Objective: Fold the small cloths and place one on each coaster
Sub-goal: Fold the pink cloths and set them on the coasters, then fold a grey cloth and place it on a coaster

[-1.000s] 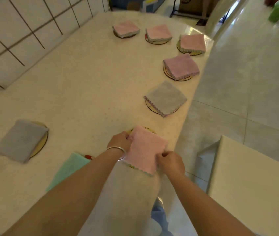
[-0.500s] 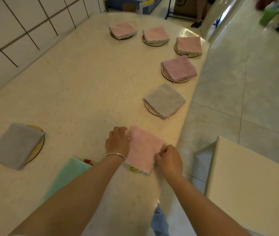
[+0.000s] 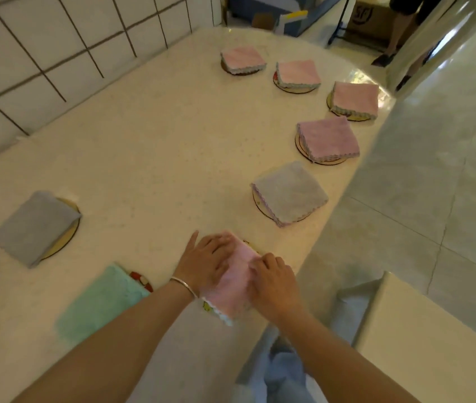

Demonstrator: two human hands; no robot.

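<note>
A folded pink cloth (image 3: pixel 237 276) lies on a coaster (image 3: pixel 249 244) near the table's front right edge. My left hand (image 3: pixel 204 263) rests flat on its left half, fingers spread, a bracelet on the wrist. My right hand (image 3: pixel 274 283) covers its right half with fingers curled onto the fabric. Folded cloths sit on other coasters: grey (image 3: pixel 289 193), mauve (image 3: pixel 328 139), and three pink ones (image 3: pixel 354 98), (image 3: pixel 298 72), (image 3: pixel 242 59) along the right and far edges. At the left lie a grey cloth (image 3: pixel 33 225) and a green cloth (image 3: pixel 100 303).
The cream table (image 3: pixel 158 155) meets a tiled wall (image 3: pixel 56 53) on the left and drops to the floor on the right. A white box-like surface (image 3: pixel 434 330) stands at the lower right. A person's legs (image 3: pixel 402 30) are at the far top right.
Both hands have slid from the pink cloth's edges onto its top, and the cloth has settled flat on its coaster. My head has tilted, showing more of the far table.
</note>
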